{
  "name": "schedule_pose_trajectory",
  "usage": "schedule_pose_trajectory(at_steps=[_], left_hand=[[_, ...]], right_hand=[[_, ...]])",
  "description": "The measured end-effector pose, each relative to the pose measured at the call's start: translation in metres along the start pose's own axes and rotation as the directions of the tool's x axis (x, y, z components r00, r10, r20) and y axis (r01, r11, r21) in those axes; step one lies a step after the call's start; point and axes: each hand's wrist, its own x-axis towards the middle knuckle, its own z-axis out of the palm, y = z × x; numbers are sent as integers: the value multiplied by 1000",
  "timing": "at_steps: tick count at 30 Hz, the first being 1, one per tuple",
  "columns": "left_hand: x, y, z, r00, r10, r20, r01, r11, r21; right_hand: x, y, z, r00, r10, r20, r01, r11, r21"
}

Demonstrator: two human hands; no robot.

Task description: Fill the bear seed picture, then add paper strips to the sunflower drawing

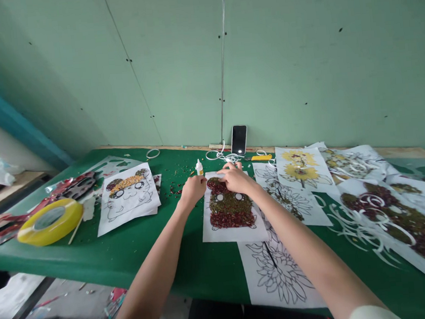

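Observation:
A sheet of paper with a cartoon animal (234, 202) lies in front of me, its body covered in bands of dark red and olive-green plant bits around two eyes. At the sheet's upper left corner is my left hand (193, 191), fingers curled closed; what they hold, if anything, is hidden. My right hand (235, 179) rests over the top of the sheet, thumb and forefinger drawn together near the animal's dark red ear. Anything in that pinch is too small to name. Just behind my left hand stands a small white glue bottle (199, 167).
Left are another animal drawing (128, 196) and a yellow tape roll (50, 222). A phone (239, 140) leans on the wall near a yellow utility knife (261, 158). Flower drawings (282, 277), white paper strips (356, 231) and a decorated sheet (419, 226) lie right. Loose bits dot the green table (131, 256).

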Motion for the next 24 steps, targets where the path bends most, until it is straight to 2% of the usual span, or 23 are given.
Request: schedule_pose_trajectory(at_steps=[5,9,24], left_hand=[[0,0,0,1000,3,5,-3,1000,-6],[1,-1,1,1000,6,3,-6,1000,-15],[5,-4,4,1000,10,-5,-10,1000,-9]], right_hand=[[0,7,1,999,-37,-25,37,999,6],[-1,9,1,998,-65,15,65,998,8],[4,12,10,992,56,113,-64,996,68]])
